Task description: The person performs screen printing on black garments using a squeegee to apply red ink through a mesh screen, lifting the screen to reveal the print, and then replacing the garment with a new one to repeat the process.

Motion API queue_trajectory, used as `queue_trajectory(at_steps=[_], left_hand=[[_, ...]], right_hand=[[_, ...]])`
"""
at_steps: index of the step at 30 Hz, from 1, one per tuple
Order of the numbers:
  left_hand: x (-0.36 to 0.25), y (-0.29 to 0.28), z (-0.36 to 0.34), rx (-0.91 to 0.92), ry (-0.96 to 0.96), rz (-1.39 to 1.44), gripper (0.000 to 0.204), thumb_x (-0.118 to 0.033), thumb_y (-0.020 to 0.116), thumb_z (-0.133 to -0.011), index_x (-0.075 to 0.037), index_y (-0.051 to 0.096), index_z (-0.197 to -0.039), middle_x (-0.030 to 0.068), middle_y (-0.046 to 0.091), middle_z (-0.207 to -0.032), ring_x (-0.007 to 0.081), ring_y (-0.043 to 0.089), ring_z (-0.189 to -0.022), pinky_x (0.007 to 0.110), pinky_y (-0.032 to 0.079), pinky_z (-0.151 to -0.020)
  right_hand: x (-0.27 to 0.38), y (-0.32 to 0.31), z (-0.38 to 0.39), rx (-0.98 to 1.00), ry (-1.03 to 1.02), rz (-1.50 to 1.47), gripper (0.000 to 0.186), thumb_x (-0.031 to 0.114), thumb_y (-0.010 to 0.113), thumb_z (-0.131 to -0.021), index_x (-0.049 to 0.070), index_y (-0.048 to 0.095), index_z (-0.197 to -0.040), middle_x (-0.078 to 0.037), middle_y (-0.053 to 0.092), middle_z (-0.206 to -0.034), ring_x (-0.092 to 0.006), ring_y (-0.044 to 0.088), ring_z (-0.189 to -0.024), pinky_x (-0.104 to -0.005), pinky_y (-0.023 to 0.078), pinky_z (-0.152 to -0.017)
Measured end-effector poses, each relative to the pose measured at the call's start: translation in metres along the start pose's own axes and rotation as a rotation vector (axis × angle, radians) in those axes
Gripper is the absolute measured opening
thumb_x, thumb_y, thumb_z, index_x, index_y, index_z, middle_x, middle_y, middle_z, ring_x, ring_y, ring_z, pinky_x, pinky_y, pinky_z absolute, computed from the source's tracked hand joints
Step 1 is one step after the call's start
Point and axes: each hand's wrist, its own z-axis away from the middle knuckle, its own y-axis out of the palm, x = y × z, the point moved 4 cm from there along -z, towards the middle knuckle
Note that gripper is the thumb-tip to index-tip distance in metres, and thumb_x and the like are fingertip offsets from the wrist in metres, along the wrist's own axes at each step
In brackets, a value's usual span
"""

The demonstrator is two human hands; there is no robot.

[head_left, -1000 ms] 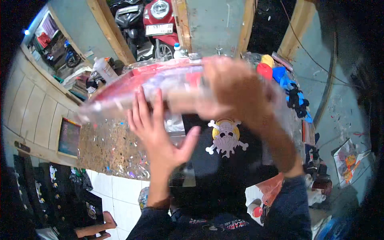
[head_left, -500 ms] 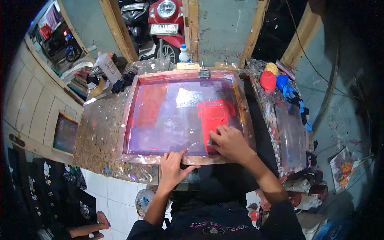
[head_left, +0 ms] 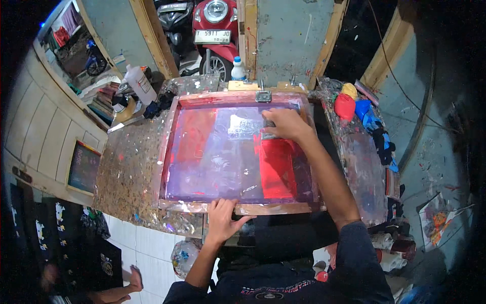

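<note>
A wooden screen-printing frame (head_left: 276, 208) lies on the workbench, its mesh stained purple and red. My left hand (head_left: 221, 219) grips the front rail, fingers over the top and thumb stretched along the near side. In the far right part of the mesh, my right hand (head_left: 287, 124) is closed around a squeegee (head_left: 269, 134), mostly hidden by the fingers. A band of bright red ink (head_left: 277, 169) runs from there toward the front rail. At the back rail, a metal hinge clamp (head_left: 263, 96) holds the frame. Dark fabric (head_left: 293, 228) shows under the near edge.
The paint-spotted bench (head_left: 126, 172) carries a large pale bottle (head_left: 140, 85) at back left. Behind the frame stands a white bottle with a blue cap (head_left: 238, 70). Red (head_left: 345, 107) and blue bundles lie at right. A red scooter (head_left: 216, 35) stands beyond; another person's foot (head_left: 135, 278) shows lower left.
My right hand has moved the squeegee from near the front rail to the far part of the mesh. The red ink band now reads wider and smoother. My left hand stays on the front rail.
</note>
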Motion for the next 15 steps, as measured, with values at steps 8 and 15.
queue_trajectory(at_steps=[8,15], left_hand=[[0.001,-0.002,0.003,0.022,-0.002,-0.028,0.056,-0.042,0.091,-0.067,-0.004,0.064,-0.096,0.0079,0.059,-0.085,0.0293,0.057,-0.082,0.04,0.041,-0.078],[-0.009,-0.003,-0.006,-0.007,0.028,-0.02,0.055,-0.041,0.092,-0.064,-0.005,0.064,-0.095,0.0065,0.06,-0.085,0.0273,0.057,-0.081,0.04,0.04,-0.076]], right_hand=[[0.059,0.023,0.068,-0.181,0.041,-0.025,0.032,0.03,0.074,-0.086,0.01,0.062,-0.107,-0.015,0.069,-0.093,-0.0376,0.069,-0.091,-0.0514,0.055,-0.073],[0.061,0.01,0.085,-0.272,0.06,0.037,0.026,0.03,0.073,-0.088,0.012,0.063,-0.103,-0.007,0.068,-0.093,-0.0302,0.07,-0.088,-0.0473,0.055,-0.07]])
